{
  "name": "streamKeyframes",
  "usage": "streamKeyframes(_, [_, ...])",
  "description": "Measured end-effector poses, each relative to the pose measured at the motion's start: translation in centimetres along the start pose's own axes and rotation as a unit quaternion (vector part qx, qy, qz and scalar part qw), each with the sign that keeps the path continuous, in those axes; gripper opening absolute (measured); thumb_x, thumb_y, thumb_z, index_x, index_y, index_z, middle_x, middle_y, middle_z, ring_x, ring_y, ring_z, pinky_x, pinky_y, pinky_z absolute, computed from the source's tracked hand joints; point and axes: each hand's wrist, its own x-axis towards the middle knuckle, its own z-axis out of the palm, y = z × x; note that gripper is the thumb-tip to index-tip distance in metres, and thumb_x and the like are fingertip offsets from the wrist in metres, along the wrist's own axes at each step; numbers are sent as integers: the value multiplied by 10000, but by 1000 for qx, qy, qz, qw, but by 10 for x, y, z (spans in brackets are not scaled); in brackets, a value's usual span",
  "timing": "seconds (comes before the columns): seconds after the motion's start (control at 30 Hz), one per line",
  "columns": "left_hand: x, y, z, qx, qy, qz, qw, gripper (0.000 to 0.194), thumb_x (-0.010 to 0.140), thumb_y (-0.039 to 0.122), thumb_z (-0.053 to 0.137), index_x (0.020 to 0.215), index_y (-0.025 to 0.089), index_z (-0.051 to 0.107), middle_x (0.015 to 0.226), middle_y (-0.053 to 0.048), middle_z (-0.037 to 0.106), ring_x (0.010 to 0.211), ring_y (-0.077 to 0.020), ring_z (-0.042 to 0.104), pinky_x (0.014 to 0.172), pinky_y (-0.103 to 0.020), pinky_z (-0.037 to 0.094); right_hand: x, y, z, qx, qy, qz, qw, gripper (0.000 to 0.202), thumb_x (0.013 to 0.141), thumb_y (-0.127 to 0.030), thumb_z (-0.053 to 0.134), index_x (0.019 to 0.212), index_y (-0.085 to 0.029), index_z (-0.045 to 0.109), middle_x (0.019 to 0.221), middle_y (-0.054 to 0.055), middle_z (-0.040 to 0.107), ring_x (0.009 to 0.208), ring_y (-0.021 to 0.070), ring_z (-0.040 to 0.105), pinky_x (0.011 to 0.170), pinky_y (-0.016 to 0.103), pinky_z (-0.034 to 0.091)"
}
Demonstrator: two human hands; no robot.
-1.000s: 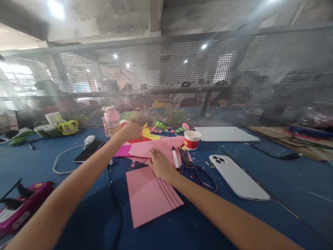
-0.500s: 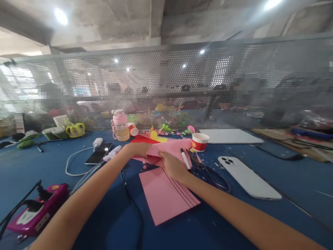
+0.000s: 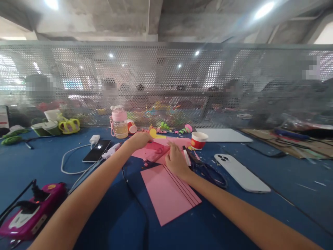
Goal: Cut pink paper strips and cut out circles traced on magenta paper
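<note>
My left hand (image 3: 142, 140) is closed at the far edge of a red sheet of paper (image 3: 156, 148), its fingertips partly hidden. The red sheet is blurred and lies over pink paper (image 3: 139, 153). At its right side is my right hand (image 3: 178, 161), thumb and fingers apart. Close to that hand lie a black-and-white marker (image 3: 186, 157) and dark-handled scissors (image 3: 212, 174). Nearer to me is a flat pink sheet (image 3: 166, 196) with several dark lines along its right side.
A red-and-white paper cup (image 3: 199, 140) stands right of the hands. Further right lies a white phone (image 3: 241, 173). A pink-lidded bottle (image 3: 119, 123), a black phone (image 3: 96, 151) on a cable and a magenta power strip (image 3: 33, 211) are at left. A perforated screen (image 3: 166, 76) closes the back.
The pink paper between my hands has gone down and the red sheet now lies on top. My right hand's fingers have opened. The view has turned slightly right.
</note>
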Motion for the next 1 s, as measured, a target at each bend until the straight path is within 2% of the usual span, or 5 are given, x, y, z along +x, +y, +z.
streamKeyframes(0.17, [0,-1,-16,12,45,-83,995,412,741,40,408,989,257,655,948,-34,691,823,-153,633,651,-221,435,-1,0,-3,-6,95,18,995,618,692,-57,369,1281,-14,187,1387,258,190,1326,294,156,1026,504,273])
streamKeyframes(0.3, [-3,-6,-27,11,69,-110,992,424,752,60,404,1025,274,648,998,-31,684,827,-163,630,629,-224,435,-2,0,-4,-17,116,7,993,687,710,-64,363,1318,-52,44,1428,246,24,1346,292,35,1026,527,254])
streamKeyframes(0.6, [-6,-18,-39,-26,142,-165,976,428,757,53,395,1043,258,640,1023,-46,677,861,-186,623,669,-249,441,1,5,4,-22,41,89,995,617,695,-116,402,1247,104,235,1316,343,297,1313,358,161,1011,502,272])
streamKeyframes(0.77, [-8,-20,-47,-52,226,-203,952,319,763,77,403,950,172,643,841,-76,686,770,-202,612,665,-271,432,1,8,6,-16,52,110,992,723,691,-144,415,1271,174,121,1354,381,186,1318,372,116,1023,504,245])
streamKeyframes(1.0, [-9,-28,-59,-182,339,-251,888,196,779,144,428,771,104,620,651,-64,610,633,-174,577,577,-272,436,4,9,5,34,52,147,987,763,731,-232,415,1316,119,73,1400,307,170,1338,332,56,1062,489,178])
